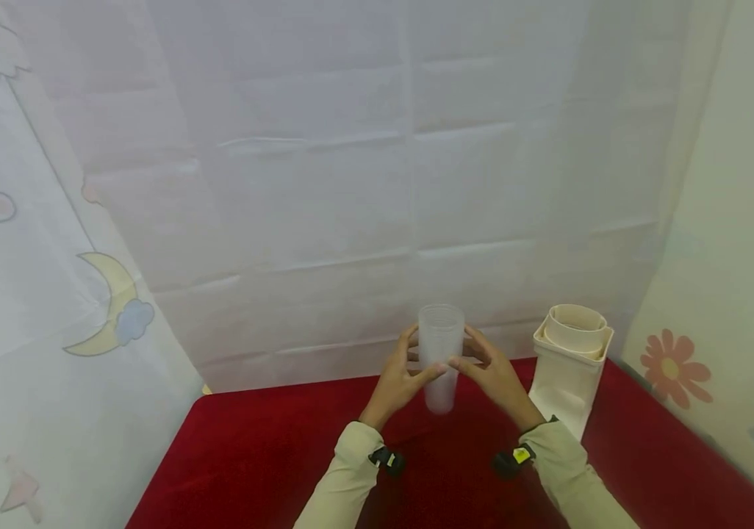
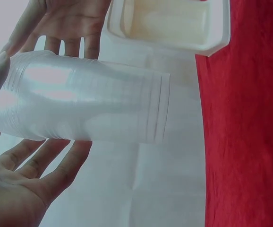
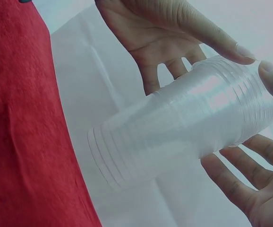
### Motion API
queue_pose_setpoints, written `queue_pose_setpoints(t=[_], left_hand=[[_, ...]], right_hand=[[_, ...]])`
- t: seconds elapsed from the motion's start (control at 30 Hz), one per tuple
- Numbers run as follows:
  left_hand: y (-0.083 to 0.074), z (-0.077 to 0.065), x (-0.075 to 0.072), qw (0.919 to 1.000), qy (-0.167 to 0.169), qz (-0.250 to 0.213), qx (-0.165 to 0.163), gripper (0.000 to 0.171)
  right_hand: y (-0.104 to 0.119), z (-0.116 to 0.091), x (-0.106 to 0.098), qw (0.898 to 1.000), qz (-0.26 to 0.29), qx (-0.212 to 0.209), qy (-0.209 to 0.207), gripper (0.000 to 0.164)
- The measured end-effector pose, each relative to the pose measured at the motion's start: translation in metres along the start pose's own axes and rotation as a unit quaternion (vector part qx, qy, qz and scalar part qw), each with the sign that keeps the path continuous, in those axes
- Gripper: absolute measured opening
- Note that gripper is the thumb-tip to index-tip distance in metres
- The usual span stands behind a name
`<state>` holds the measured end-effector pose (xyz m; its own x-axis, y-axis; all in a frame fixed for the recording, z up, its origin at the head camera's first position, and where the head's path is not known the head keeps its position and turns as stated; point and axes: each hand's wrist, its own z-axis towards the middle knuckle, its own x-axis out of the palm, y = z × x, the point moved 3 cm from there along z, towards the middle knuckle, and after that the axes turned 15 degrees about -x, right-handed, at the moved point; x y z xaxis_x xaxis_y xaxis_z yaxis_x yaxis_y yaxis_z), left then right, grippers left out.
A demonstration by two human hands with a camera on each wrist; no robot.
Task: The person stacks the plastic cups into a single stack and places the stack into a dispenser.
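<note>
Both hands hold a stack of clear plastic cups between them, above the red cloth. The left hand grips its left side and the right hand its right side, thumbs meeting at the near face. In the left wrist view the nested rims of the stack bunch at one end, between the hands. Fingers of both hands curve round the stack in the right wrist view. In the head view the rims are at the top and the stack narrows downward.
A tall cream plastic holder with a round collar on top stands on the red cloth, right of the right hand. A pale sheet wall rises behind the table, with patterned side walls left and right.
</note>
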<state>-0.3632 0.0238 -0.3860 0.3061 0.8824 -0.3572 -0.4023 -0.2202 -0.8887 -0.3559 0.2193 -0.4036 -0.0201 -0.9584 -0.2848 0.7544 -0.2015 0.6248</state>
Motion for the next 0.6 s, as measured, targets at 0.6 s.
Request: queue_pose_setpoints(t=[0.6], left_hand=[[0.019,0.026,0.019,0.9999,-0.006,-0.012,0.005,0.08]], right_hand=[[0.009,0.0,-0.02,0.999,-0.035,-0.001,-0.015,0.067]])
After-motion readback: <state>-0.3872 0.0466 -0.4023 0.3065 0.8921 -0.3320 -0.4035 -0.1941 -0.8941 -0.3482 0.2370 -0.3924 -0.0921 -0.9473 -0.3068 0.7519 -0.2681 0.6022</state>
